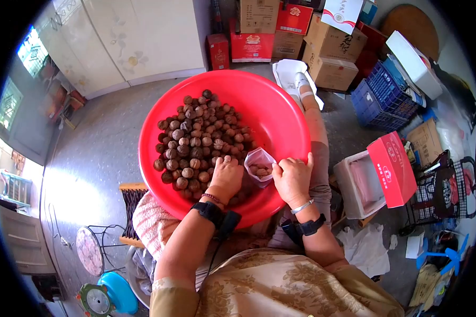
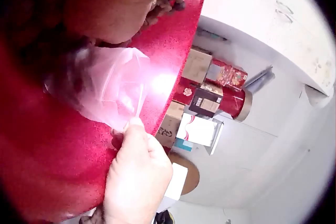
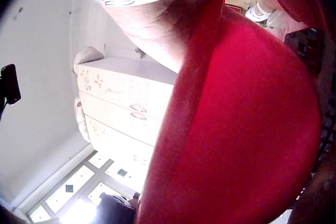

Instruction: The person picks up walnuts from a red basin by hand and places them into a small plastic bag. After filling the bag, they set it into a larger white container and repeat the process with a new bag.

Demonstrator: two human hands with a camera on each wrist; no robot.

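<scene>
Bag (image 1: 262,157), thin, pinkish, translucent: inside the red basin (image 1: 286,124), on the side towards the person; mouth open and upward, brown pieces (image 1: 259,170) within. Right hand (image 1: 292,180): thumb and fingers pinching the bag's rim. Left hand (image 1: 226,177): over the heaped walnuts (image 1: 195,132), just beside the bag; whether its fingers grip film, nut or nothing, cannot tell. Handling, by judgement: the step in hand seems to be managing the open bag; best done with a light pinch, mouth wide and level, base supported by the basin so the thin film bears little weight; a sharp sideways tug could fold the rim or spill the pieces among the walnuts. Surface: smooth, curved plastic, walnuts massed to the left, a bare red stretch beyond the bag; support beneath the basin hidden. Room: grey speckled floor (image 1: 111,127); pale flowered cabinet (image 1: 143,37); stacked cartons (image 1: 331,73); blue crate (image 1: 375,105); white box (image 1: 345,193) with red flap (image 1: 391,168); round-topped stool (image 1: 90,251); strong daylight at left
</scene>
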